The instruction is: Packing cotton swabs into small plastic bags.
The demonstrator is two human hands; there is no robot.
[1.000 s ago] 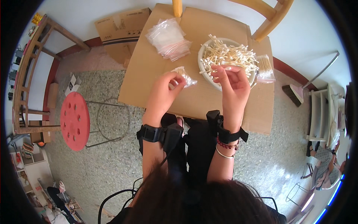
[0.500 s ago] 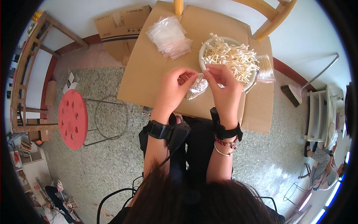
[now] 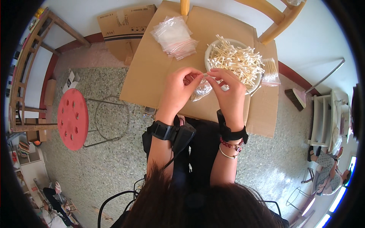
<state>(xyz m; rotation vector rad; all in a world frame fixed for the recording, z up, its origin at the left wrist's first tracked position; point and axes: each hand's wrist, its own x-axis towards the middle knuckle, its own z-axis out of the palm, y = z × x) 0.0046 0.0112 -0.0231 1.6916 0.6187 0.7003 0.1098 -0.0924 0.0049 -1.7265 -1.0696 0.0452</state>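
Between my hands hangs a small clear zip bag [image 3: 201,90] with white-tipped cotton swabs inside. My left hand [image 3: 182,85] pinches one side of its top edge between thumb and finger. My right hand [image 3: 227,84] pinches the same edge from the other side, its fingertips close to the left ones. Just beyond my right hand, a round white bowl [image 3: 208,57] is heaped with loose cotton swabs [image 3: 235,60]. Flat clear bags [image 3: 175,38] with reddish strips lie stacked at the far left of the cardboard. A filled bag of swabs [image 3: 270,70] lies right of the bowl.
Cardboard [image 3: 148,72] covers the work surface, with a wooden chair [image 3: 277,22] behind it. A red round stool [image 3: 73,119] stands to the left. At the right are a broom [image 3: 296,98] and a white shelf [image 3: 322,119]. A person [image 3: 329,173] sits at far right.
My right fingers have shifted slightly along the bag's top edge, and the thumb has moved down a little. The left hand keeps its pinch. The whole view has shifted slightly.
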